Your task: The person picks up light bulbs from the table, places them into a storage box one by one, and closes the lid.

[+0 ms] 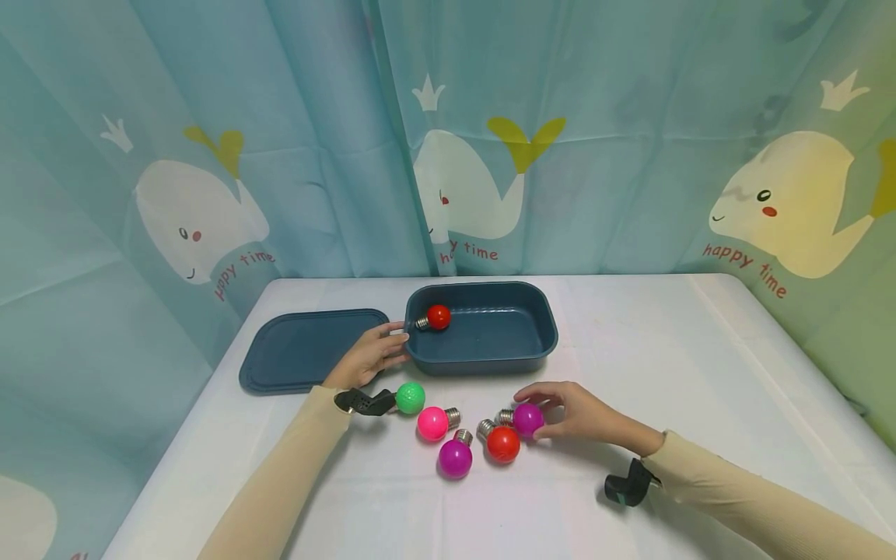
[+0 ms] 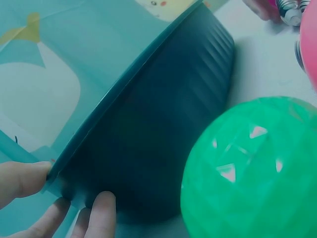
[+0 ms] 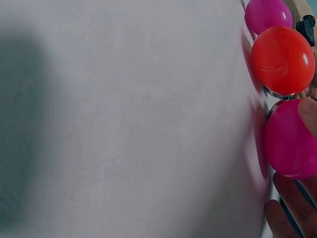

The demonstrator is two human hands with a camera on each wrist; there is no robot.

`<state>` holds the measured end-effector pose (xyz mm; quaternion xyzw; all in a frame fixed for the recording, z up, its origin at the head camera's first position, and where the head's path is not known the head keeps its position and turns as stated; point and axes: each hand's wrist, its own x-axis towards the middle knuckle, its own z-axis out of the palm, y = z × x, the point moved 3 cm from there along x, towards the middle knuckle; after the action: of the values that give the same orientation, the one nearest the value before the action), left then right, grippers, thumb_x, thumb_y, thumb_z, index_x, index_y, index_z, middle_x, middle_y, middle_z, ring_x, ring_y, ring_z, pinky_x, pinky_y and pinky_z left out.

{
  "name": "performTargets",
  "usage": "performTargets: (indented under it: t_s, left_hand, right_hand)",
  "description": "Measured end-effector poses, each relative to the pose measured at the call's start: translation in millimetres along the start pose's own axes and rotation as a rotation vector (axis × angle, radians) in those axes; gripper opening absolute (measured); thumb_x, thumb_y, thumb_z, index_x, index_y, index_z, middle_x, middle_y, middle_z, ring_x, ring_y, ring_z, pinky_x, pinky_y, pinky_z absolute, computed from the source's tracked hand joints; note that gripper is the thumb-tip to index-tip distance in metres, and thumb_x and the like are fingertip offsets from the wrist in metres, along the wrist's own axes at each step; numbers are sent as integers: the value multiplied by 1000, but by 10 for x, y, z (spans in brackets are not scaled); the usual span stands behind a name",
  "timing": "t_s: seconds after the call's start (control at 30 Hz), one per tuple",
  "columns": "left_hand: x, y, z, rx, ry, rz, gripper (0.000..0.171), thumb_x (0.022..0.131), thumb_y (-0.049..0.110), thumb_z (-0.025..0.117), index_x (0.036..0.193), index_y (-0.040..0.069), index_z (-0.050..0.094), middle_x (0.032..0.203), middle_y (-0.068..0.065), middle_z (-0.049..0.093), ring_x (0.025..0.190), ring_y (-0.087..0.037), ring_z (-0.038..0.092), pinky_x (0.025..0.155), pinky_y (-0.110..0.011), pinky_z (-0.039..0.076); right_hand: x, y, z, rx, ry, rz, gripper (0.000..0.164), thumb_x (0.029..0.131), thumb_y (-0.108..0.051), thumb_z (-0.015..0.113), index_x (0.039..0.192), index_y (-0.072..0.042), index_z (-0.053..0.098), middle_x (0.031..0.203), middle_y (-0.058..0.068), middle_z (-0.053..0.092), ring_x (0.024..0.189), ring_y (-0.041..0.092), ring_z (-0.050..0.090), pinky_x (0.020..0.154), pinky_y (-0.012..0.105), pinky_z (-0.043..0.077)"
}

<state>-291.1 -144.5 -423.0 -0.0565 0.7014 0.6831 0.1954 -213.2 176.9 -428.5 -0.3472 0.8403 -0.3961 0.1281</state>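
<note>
In the head view my left hand (image 1: 369, 356) touches the left end of a dark blue plastic box (image 1: 483, 365) with extended fingers. Its fingertips (image 2: 105, 203) lie against the outer wall and rim in the left wrist view. A red light bulb (image 1: 439, 316) lies inside the box at its left end. My right hand (image 1: 577, 412) has thumb and fingers around a purple light bulb (image 1: 528, 420) on the table. Beside that bulb lies another red bulb (image 1: 503, 445). A second purple bulb (image 1: 455, 460), a pink bulb (image 1: 432, 424) and a green faceted bulb (image 1: 410, 398) lie further left.
A dark blue lid (image 1: 301, 350) lies flat left of the box, partly behind my left hand. The table (image 1: 672, 350) has a white cloth. A blue curtain (image 1: 336, 202) with whale prints hangs behind it. Black wrist cameras (image 1: 630, 484) sit on both wrists.
</note>
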Motion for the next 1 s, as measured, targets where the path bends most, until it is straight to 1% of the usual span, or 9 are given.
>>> performTargets:
  t_s: [0.47, 0.77, 1.0]
  left_hand:
    - [18, -31, -6, -3, 9, -8, 54, 98, 10, 47, 147, 4, 26, 144, -23, 38, 131, -35, 43, 106, -42, 41]
    - [2, -15, 0, -4, 4, -9, 54, 98, 9, 46, 148, 4, 26, 145, -23, 36, 133, -35, 40, 108, -43, 40]
    - [-3, 5, 1, 8, -5, -2, 55, 98, 10, 46, 148, 3, 24, 146, -23, 34, 134, -36, 39, 108, -43, 40]
  right_hand:
    - [10, -21, 48, -38, 3, 2, 51, 73, -18, 80, 119, -5, 61, 116, 11, 66, 102, 21, 63, 84, 24, 56]
    - [14, -25, 75, -66, 15, -27, 54, 72, -22, 82, 118, -5, 62, 114, 9, 67, 101, 18, 63, 84, 25, 56]
    - [32, -39, 93, -84, 30, -78, 55, 70, -23, 83, 117, -5, 62, 112, 8, 67, 100, 17, 62, 84, 25, 55]
